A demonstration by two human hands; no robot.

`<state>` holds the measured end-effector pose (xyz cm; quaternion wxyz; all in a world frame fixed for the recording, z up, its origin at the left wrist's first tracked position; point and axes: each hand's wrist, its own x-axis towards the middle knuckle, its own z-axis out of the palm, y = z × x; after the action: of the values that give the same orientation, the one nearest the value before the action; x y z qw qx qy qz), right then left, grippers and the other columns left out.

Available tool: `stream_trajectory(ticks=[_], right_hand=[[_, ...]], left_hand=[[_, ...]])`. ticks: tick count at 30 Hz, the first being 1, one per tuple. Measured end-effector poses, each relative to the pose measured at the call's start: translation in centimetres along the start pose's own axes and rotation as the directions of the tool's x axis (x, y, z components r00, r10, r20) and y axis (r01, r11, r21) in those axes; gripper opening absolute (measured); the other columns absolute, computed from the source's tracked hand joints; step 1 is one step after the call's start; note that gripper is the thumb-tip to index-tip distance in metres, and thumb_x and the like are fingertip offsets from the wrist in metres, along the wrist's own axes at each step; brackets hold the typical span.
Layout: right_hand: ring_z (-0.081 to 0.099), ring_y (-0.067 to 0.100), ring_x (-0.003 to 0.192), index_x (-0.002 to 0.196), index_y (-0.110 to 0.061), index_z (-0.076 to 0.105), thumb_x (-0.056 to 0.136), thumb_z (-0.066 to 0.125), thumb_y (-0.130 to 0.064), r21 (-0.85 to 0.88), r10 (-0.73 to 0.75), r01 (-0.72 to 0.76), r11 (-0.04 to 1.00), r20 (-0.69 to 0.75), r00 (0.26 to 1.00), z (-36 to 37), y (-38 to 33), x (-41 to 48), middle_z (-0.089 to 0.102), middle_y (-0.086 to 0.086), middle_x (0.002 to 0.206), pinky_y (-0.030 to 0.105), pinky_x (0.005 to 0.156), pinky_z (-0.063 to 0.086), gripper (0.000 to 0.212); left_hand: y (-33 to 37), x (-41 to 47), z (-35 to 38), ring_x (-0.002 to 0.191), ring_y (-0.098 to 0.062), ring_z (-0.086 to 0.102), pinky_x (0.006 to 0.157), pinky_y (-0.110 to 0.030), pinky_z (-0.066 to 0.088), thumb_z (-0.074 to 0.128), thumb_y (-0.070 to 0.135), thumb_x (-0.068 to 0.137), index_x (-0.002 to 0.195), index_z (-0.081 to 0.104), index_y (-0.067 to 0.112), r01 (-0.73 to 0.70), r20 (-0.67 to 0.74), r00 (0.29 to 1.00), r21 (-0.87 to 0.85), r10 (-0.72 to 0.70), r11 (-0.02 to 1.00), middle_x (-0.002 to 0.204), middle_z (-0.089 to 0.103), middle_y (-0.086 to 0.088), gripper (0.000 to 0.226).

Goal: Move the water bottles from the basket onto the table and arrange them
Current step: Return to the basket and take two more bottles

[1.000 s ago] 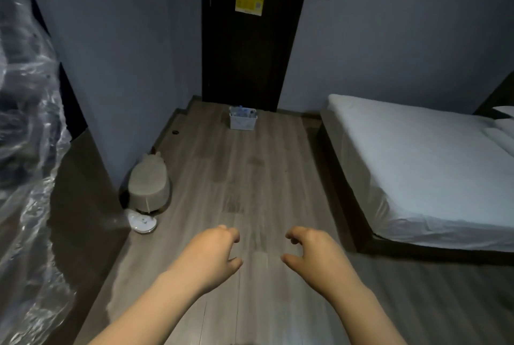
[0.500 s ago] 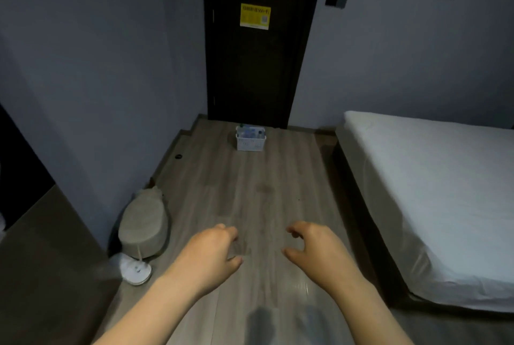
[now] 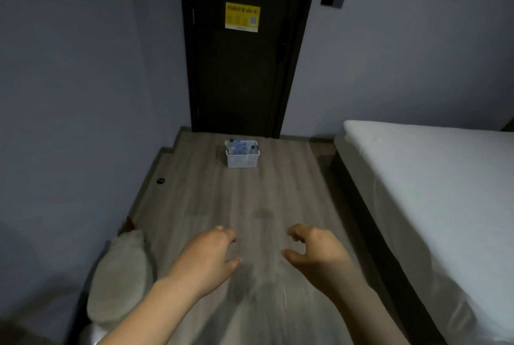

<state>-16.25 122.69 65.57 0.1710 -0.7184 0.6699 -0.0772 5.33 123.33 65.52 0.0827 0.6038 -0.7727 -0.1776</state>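
Note:
A white plastic basket (image 3: 242,160) stands on the wooden floor in front of the dark door. Several clear water bottles (image 3: 239,147) with blue caps stand upright inside it. My left hand (image 3: 209,258) and my right hand (image 3: 314,254) are held out low in the foreground, far short of the basket. Both hands are empty, with fingers curled loosely and apart. No table is in view.
A bed with a white sheet (image 3: 434,177) fills the right side. A beige rounded stool (image 3: 119,280) stands by the left wall. The dark door (image 3: 242,66) with a yellow Wi-Fi sign is closed behind the basket. The floor strip between wall and bed leads to the basket.
The view has moved forward toward the basket, which now looks larger. The plastic sheeting at the left has dropped out of view. Both hands keep the same empty pose.

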Motion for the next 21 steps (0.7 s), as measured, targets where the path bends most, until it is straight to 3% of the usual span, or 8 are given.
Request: stream_trajectory(ticks=[9,21], right_hand=[[0.058,0.000,0.101,0.125,-0.034,0.055,0.084,0.065,-0.044,0.006,-0.001,0.001,1.000,-0.005,1.000,-0.5,0.8,13.7,0.062,-0.014,0.117,0.016,0.085,0.050,0.043],[0.061,0.004,0.096,0.125,-0.032,0.055,0.083,0.064,-0.046,-0.016,-0.081,0.082,0.997,0.043,0.996,-4.9,6.8,36.4,0.063,-0.012,0.116,0.020,0.082,0.052,0.045]], left_hand=[[-3.9,14.1,-1.9,0.104,-0.018,0.059,0.085,-0.024,0.042,0.057,0.039,0.086,0.108,0.059,0.020,-0.021,0.035,0.999,-0.040,0.022,0.999,0.114,0.061,0.000,0.028],[-5.8,35.5,-4.3,0.107,-0.015,0.056,0.090,-0.026,0.043,0.058,0.040,0.086,0.113,0.058,0.021,0.098,0.003,0.995,0.003,-0.098,0.995,0.115,0.060,0.000,0.033]])
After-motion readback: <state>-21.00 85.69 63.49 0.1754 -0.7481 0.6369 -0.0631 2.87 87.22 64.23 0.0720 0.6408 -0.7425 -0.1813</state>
